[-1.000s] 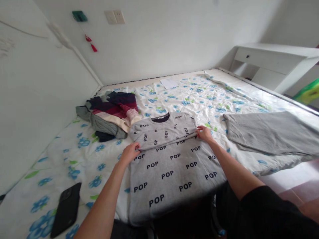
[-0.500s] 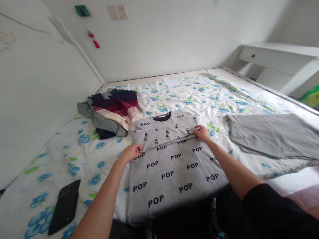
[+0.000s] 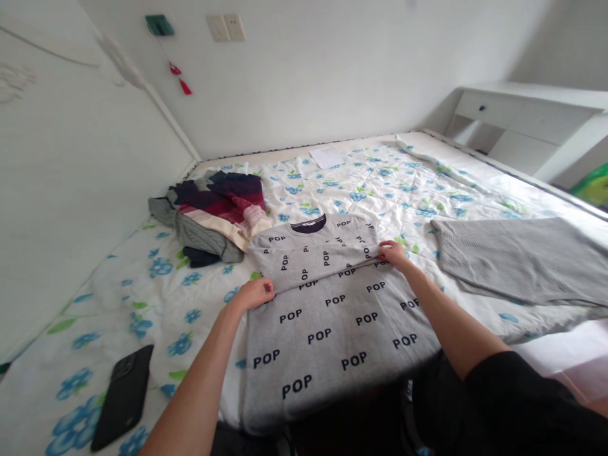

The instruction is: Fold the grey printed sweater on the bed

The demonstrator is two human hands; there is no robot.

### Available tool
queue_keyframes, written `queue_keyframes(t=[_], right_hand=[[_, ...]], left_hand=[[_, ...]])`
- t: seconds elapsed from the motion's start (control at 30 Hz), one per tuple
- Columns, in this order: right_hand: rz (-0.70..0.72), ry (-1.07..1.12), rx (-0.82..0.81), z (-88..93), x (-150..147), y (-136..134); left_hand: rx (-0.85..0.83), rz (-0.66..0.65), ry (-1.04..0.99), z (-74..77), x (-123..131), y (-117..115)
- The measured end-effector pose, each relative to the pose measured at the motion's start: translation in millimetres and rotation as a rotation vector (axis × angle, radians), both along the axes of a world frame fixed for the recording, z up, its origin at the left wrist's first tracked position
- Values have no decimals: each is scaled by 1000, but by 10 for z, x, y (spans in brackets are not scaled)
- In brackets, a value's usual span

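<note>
A grey sweatshirt (image 3: pixel 327 329) printed with black "POP" lettering lies on the bed, its dark-lined neck opening pointing away from me. One sleeve (image 3: pixel 316 266) is laid across its chest, the letters on it turned sideways. My left hand (image 3: pixel 259 293) is closed on the sleeve's edge at the left side of the sweatshirt. On the other side, my right hand (image 3: pixel 393 253) pinches the sleeve near its right end. The fingertips of both hands are partly hidden by the cloth and the fingers themselves.
Crumpled knitwear in maroon, cream and grey (image 3: pixel 223 209) lies at the back left. A black phone (image 3: pixel 124 396) rests at the front left. Grey ribbed trousers or similar garment (image 3: pixel 517 256) lie on the right. Further back are a white paper (image 3: pixel 327 157) and a white desk (image 3: pixel 527 123).
Both hands have shifted slightly to the right, drawing the sleeve a little with them across the chest. The rest of the sweatshirt lies as before.
</note>
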State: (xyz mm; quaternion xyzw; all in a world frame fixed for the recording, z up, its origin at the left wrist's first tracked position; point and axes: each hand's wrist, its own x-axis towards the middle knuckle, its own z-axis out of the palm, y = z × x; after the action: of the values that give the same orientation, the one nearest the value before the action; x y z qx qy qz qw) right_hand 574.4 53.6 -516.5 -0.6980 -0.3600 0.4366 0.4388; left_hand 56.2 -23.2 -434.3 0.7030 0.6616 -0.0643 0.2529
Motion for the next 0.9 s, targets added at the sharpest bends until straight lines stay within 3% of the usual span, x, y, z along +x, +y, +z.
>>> queue_keyframes(t=[0.1,0.3,0.43,0.57,0.63,0.7,0.9], right_hand=[[-47,92,-56,2,9,1],[42,47,-134,37,-4,-1],[124,-51,-170,90,-79,-43],[146,-83,78,289,-188,63],[144,-52,259,386,-208,133],[140,-54,309,419,-188,154],[181,-403,-79,174,13,-24]], left_hand=[[-29,73,-61,5,-57,20],[260,199,40,-47,-99,70],[207,188,-59,-87,-151,86],[101,63,-162,-51,-201,91],[61,16,-123,-25,-199,93],[80,-2,-43,-12,-177,93],[122,-1,75,-26,-108,71]])
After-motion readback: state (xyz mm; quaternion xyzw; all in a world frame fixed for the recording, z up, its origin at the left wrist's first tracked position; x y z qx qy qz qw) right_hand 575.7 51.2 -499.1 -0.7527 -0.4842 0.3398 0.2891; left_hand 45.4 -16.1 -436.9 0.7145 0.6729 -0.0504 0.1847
